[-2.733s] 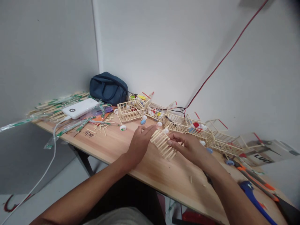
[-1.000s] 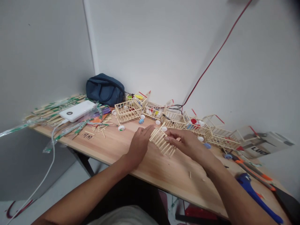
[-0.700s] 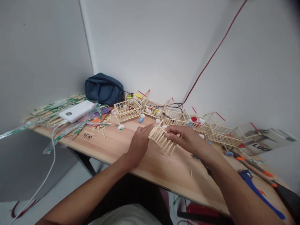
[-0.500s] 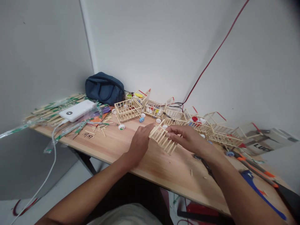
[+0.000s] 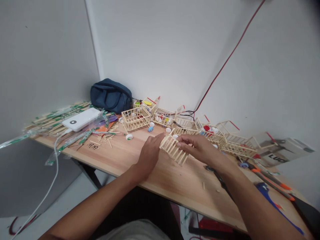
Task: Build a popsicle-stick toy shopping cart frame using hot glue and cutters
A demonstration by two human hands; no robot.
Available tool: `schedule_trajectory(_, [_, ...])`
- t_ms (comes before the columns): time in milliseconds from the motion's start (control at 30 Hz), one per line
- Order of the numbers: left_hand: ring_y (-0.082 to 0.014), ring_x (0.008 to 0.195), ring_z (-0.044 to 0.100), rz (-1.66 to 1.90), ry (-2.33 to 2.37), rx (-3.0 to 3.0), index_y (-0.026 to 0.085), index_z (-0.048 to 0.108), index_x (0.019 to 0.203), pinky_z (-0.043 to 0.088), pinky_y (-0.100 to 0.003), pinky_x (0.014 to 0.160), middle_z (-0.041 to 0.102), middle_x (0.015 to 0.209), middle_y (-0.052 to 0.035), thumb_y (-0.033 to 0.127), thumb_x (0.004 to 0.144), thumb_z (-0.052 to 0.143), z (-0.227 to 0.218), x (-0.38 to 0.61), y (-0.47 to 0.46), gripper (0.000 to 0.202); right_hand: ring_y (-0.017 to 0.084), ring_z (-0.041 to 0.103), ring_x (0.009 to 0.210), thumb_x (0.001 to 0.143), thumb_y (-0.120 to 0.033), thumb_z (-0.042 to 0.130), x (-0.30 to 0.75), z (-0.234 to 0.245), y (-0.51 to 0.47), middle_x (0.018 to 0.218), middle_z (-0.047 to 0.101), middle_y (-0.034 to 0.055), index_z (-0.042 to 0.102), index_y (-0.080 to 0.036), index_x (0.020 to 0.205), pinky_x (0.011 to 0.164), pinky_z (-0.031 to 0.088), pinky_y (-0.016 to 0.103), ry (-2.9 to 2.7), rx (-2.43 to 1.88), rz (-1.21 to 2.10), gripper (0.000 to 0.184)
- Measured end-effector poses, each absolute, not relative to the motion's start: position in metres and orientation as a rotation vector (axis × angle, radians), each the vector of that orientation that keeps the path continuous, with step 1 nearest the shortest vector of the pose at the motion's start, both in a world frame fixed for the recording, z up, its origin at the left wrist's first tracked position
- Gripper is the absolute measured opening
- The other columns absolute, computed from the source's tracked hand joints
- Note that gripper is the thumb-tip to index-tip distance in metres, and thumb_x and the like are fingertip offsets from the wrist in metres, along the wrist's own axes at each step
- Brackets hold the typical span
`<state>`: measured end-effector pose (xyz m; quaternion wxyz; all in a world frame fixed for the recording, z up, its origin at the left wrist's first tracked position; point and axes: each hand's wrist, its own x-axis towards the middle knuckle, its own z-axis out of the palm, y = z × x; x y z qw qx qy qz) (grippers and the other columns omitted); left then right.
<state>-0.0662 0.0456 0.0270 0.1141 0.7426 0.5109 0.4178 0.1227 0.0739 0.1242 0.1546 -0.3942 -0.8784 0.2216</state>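
A small crate-like frame of pale wooden sticks (image 5: 172, 150) is held just above the wooden table (image 5: 140, 163). My left hand (image 5: 149, 153) grips its left end, fingers closed on the sticks. From the right, my right hand (image 5: 197, 148) pinches the frame's upper edge between thumb and fingers. Part of the frame is hidden behind my right fingers.
Several finished stick crates (image 5: 136, 118) stand along the wall with bottle caps (image 5: 130, 136) among them. A blue bag (image 5: 111, 95), a white power bank (image 5: 79, 120) and wrapped sticks (image 5: 57, 115) lie left. Blue and orange-handled tools (image 5: 271, 186) lie right. A red cable (image 5: 225, 66) climbs the wall.
Both hands have kept hold of the stick frame and tilted it slightly, raising it a little off the table. The camera has shifted a bit to the left.
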Motion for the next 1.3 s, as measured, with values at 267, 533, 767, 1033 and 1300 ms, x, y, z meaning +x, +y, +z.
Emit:
schedule_trajectory(267, [-0.0202,0.116,0.053,1.207,1.509,2.145,0.016,0.048,0.137,0.041,-0.035,0.099,0.057,0.137,-0.0088,0.005,0.090,0.029,0.0252,-0.0663,0.0459,0.052,0.012,0.045,0.061,0.091,-0.040,0.049,0.1216,0.1218,0.0719,0.065,0.053,-0.0015,0.058,-0.018,0.074,0.058,0.032,0.023,-2.484,-1.158,0.606,0.029])
schedule_trajectory(533, [-0.0208,0.113,0.054,1.231,1.506,2.159,0.016,0.048,0.138,0.043,-0.034,0.095,0.060,0.134,-0.0093,0.005,0.090,0.032,0.0196,-0.0657,0.0489,0.052,0.012,0.045,0.061,0.091,-0.038,0.050,0.1226,0.1220,0.0729,0.064,0.053,-0.0020,0.059,-0.018,0.073,0.058,0.032,0.023,-2.494,-1.178,0.612,0.028])
schedule_trajectory(767, [-0.0225,0.107,0.054,1.195,1.551,2.187,0.014,0.047,0.139,0.044,-0.037,0.094,0.059,0.134,-0.0094,0.005,0.091,0.030,0.0195,-0.0648,0.0492,0.052,0.012,0.046,0.062,0.091,-0.039,0.049,0.1223,0.1240,0.0716,0.065,0.053,-0.0018,0.060,-0.018,0.074,0.059,0.032,0.023,-2.493,-1.166,0.608,0.029])
schedule_trajectory(1033, [-0.0221,0.106,0.052,1.137,1.595,2.200,0.015,0.046,0.140,0.042,-0.037,0.099,0.057,0.138,-0.0081,0.004,0.091,0.031,0.0226,-0.0633,0.0477,0.052,0.011,0.045,0.061,0.089,-0.036,0.048,0.1211,0.1261,0.0715,0.064,0.052,-0.0018,0.059,-0.017,0.073,0.058,0.032,0.023,-2.510,-1.146,0.606,0.027])
schedule_trajectory(1300, [-0.0214,0.109,0.053,1.141,1.593,2.206,0.018,0.046,0.139,0.042,-0.038,0.099,0.055,0.140,-0.0085,0.005,0.091,0.031,0.0217,-0.0634,0.0468,0.053,0.011,0.046,0.062,0.090,-0.036,0.048,0.1228,0.1250,0.0706,0.065,0.053,-0.0014,0.060,-0.017,0.073,0.059,0.032,0.023,-2.509,-1.148,0.592,0.028])
